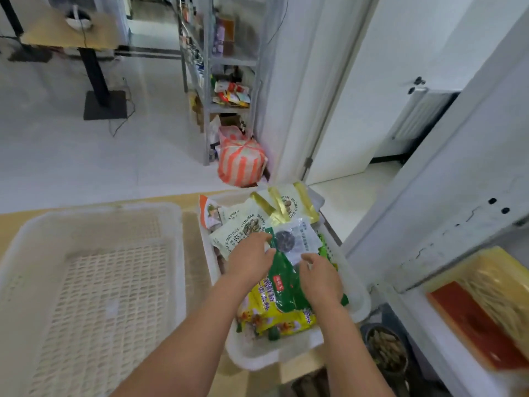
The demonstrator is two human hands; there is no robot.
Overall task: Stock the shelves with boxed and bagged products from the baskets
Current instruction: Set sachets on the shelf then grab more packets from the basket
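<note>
"LIANGBAN RECHAO" bags (289, 206) in basket (300, 349)

Both hands, left hand (252, 257) and right hand (320, 275), reached into the full white basket (300, 349), touching a clear packet (296, 242) on a green bag (286, 285).

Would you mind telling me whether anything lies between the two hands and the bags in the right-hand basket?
Nothing visible does. The left hand and right hand already rest on the dark green plastic bag atop the pile in the white plastic basket.
</note>
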